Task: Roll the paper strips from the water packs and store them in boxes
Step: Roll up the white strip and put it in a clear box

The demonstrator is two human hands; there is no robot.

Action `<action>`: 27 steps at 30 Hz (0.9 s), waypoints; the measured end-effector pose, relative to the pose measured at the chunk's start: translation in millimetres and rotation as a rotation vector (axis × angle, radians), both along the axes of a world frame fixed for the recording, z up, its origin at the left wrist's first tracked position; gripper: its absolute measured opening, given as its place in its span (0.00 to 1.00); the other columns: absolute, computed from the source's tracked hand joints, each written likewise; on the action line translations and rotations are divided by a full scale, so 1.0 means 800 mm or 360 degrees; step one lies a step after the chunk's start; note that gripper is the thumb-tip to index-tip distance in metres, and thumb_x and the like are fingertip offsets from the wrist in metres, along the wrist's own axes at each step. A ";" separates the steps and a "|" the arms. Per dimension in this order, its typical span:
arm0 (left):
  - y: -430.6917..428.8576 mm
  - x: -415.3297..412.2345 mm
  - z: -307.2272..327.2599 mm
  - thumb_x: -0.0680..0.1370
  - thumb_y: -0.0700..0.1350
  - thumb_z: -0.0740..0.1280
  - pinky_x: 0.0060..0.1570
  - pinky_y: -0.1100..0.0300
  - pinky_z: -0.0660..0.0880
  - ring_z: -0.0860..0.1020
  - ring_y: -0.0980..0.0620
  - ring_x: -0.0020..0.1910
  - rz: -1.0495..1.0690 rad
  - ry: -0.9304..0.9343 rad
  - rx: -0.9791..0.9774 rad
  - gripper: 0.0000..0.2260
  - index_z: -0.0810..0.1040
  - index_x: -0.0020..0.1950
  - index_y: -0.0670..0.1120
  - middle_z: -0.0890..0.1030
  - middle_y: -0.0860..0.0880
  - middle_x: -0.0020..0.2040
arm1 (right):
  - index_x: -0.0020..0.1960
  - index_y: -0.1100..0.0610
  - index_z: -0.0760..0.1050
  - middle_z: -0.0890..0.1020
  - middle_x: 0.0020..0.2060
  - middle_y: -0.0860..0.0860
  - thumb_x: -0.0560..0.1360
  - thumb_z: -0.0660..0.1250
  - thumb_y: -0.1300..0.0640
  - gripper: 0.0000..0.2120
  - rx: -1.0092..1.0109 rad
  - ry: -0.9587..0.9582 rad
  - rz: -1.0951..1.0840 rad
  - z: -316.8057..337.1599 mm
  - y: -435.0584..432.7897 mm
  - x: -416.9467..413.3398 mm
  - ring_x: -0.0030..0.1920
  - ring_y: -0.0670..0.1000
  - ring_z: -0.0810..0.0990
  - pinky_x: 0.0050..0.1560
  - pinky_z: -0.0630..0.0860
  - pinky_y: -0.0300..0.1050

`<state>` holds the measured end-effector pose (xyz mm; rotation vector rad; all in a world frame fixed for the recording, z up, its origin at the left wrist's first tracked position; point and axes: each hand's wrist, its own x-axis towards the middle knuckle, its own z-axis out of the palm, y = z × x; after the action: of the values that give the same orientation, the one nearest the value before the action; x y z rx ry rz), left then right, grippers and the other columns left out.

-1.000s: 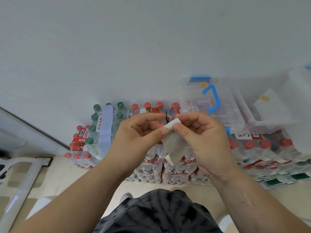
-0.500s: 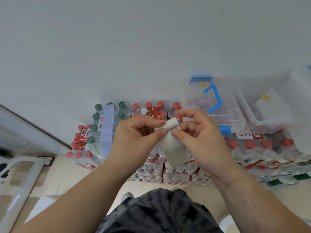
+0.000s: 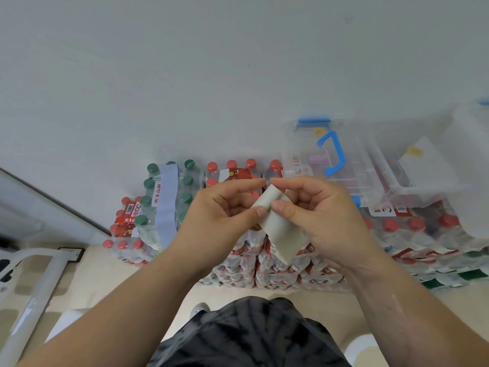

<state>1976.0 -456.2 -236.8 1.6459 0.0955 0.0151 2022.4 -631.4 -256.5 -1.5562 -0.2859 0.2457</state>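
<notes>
At centre, above the water packs (image 3: 277,263), both my hands pinch one paper strip (image 3: 280,229).
My left hand (image 3: 222,215) and right hand (image 3: 320,215) clench its rolled top; clear boxes (image 3: 352,165) sit at two o'clock.

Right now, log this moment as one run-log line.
step: rolling | left hand: pinching paper strip | right hand: pinching rolled top end | tail: hanging loose | clear box: closed

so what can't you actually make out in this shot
- Head view: how far the paper strip is rolled, its top hidden by the left hand and right hand.
- Contents of the clear box: blurred behind the lid.
- Second box: cut off by the right edge.
</notes>
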 end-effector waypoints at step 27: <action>0.000 0.013 0.032 0.77 0.33 0.69 0.44 0.59 0.83 0.86 0.50 0.42 0.0037 0.0051 0.0279 0.12 0.85 0.55 0.47 0.88 0.49 0.43 | 0.43 0.52 0.80 0.87 0.37 0.52 0.58 0.80 0.45 0.18 -0.0189 0.0153 -0.0097 -0.005 0.000 0.007 0.44 0.58 0.86 0.49 0.84 0.57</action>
<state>1986.2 -456.6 -210.9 1.8205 0.1411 0.0153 2027.6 -631.2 -260.9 -1.6623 -0.1508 0.2933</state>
